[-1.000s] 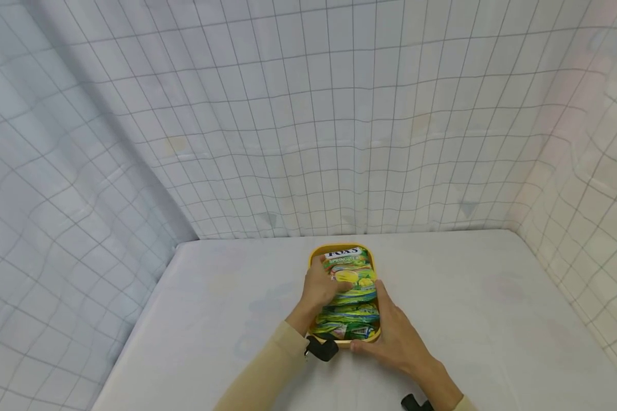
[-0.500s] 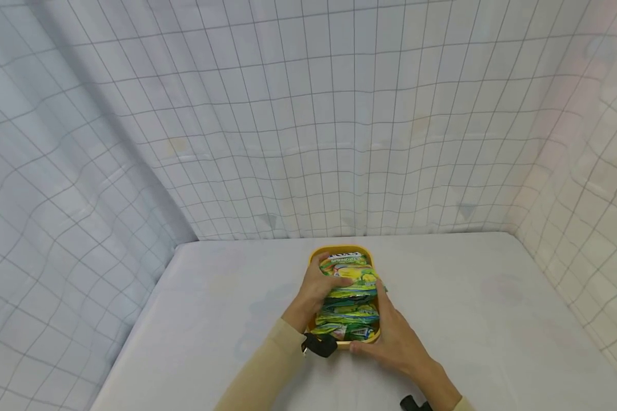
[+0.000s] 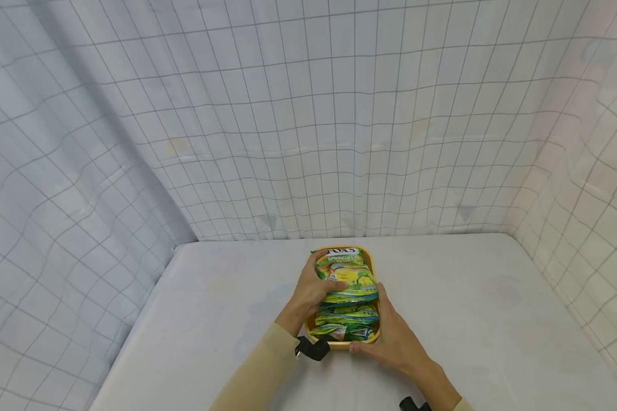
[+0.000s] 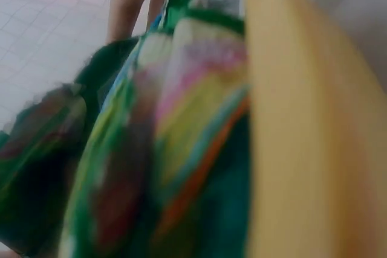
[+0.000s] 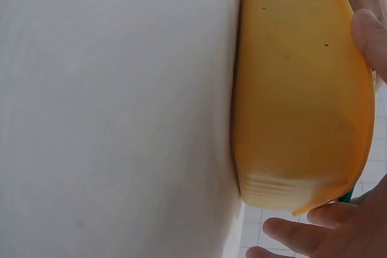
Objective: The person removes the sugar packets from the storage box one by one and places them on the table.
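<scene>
A yellow plastic tub [image 3: 339, 345] stands on the table, packed with several green and yellow candy bags. My left hand [image 3: 308, 288] grips the top candy bag [image 3: 357, 279], printed "FOX'S SPRING TEA", from its left side, thumb lying across the front. That bag's far left corner overlaps the tub's rim. More candy bags [image 3: 347, 314] lie in the near half of the tub. With thumb at the near rim and fingers along the right side, my right hand [image 3: 398, 337] holds the tub's corner. In the left wrist view, blurred candy bags [image 4: 193, 107] fill the space beside the tub wall [image 4: 290, 125].
White cloth covers the table [image 3: 457, 308]. A white, grid-lined cloth wall [image 3: 339, 142] rises behind the table, with similar walls at left and right. Black straps [image 3: 312, 347] sit at the wrists.
My left hand has shifted the top candy bag, first toward the right rim, then back left, so its far left corner now overlaps the rim. My right hand has stayed on the tub.
</scene>
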Motion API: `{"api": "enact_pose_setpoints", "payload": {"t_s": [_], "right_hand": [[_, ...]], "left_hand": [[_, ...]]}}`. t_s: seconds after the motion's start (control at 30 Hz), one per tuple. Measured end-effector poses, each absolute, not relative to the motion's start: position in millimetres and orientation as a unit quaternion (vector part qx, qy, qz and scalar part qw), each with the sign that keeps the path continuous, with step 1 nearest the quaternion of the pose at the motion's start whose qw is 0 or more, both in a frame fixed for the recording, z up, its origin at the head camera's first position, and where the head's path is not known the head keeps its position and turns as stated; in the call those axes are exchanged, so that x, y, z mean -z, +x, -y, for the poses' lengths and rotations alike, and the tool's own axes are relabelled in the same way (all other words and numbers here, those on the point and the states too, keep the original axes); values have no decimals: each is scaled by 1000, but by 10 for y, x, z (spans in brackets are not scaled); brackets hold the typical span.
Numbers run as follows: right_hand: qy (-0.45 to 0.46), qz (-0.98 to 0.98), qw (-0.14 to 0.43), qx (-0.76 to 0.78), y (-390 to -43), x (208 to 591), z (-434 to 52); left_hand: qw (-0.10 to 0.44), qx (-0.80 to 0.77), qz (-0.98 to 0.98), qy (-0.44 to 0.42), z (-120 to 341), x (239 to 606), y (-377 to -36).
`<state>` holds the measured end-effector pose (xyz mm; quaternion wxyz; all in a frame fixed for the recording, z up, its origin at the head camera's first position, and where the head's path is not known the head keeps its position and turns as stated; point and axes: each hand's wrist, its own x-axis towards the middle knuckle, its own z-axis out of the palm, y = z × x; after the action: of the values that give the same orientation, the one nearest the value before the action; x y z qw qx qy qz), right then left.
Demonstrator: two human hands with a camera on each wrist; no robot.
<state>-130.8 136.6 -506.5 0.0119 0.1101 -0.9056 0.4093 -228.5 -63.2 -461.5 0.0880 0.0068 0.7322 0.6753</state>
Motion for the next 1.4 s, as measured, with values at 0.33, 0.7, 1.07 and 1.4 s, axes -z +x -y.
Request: {"api": "enact_pose_setpoints", "payload": {"t_s": [0.33, 0.7, 1.07, 1.4], "right_hand": [[100, 914, 9, -393, -1312, 5059, -1357], [87, 924, 1, -371, -1295, 5034, -1347], [81, 929, -5, -361, -1293, 5031, -1346], [87, 929, -2, -359, -1300, 5037, -1357]], "left_hand": [[65, -674, -735, 34, 905, 4464, -2252], [94, -757, -645, 39, 1293, 4404, -2258], [105, -776, -622, 24, 1687, 4282, -2321], [101, -787, -608, 27, 2028, 4333, -2428]]}}
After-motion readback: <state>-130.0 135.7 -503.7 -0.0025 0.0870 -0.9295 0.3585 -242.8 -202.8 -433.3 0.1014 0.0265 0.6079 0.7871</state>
